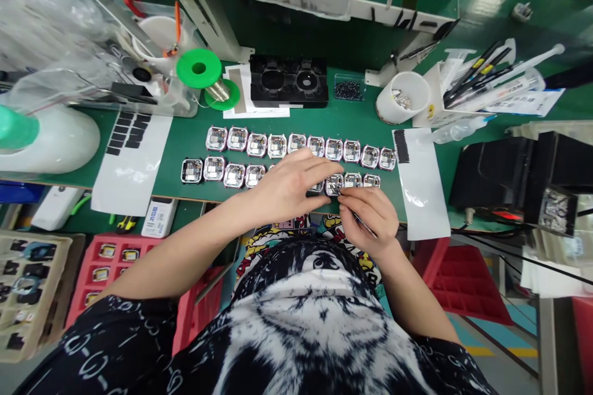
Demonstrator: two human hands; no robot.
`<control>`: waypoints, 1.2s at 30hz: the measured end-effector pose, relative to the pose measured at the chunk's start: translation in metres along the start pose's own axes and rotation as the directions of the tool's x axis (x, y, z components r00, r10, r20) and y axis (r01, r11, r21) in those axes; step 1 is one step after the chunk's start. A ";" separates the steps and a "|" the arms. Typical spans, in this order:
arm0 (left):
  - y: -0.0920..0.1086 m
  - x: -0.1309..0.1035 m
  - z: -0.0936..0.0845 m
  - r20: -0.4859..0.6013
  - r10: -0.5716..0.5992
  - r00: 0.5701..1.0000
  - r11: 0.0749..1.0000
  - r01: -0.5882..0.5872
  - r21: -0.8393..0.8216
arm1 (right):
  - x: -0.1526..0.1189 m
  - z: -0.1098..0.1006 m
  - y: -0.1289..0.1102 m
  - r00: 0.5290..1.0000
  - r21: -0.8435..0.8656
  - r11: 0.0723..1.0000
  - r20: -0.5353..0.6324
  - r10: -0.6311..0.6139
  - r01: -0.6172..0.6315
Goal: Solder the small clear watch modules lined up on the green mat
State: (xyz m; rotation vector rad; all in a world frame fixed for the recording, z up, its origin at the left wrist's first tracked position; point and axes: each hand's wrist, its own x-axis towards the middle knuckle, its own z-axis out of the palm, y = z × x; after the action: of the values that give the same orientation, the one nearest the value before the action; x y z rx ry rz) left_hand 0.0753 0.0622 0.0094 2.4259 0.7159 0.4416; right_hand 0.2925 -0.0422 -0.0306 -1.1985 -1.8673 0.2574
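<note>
Two rows of open square watch cases with exposed circuit boards lie on the green bench; one at the back left is a pink-rimmed watch case (216,138). My left hand (291,188) reaches across the front row and covers part of it. Its thumb and forefinger sit on either side of one watch case (334,184), steadying it. My right hand (370,216) is closed around slim metal tweezers (364,224), whose tips are at that same case. At the left end of the front row sits a black-rimmed watch case (191,170).
White sheets with black strips lie at the left (132,160) and right (421,185). Behind stand a green solder spool (199,68), a black tray (289,81), a small box of screws (349,87) and a white cup (403,97). A black device (491,173) stands right.
</note>
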 end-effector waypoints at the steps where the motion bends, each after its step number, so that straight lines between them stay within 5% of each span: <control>1: 0.001 0.002 0.003 0.001 0.000 1.000 1.000 0.000 -0.004 | 0.000 0.000 0.000 1.000 0.003 1.000 0.003 0.000 0.000; 36: 0.001 0.009 0.015 -0.024 -0.029 0.999 0.999 0.028 -0.018 | 0.000 -0.003 0.003 0.993 -0.018 0.998 0.093 -0.065 0.067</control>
State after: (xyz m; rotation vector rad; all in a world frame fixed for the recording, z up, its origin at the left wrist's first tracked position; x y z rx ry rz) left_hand 0.0892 0.0605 -0.0007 2.3949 0.7531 0.4643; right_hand 0.2964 -0.0414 -0.0300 -1.1536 -1.9910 0.2607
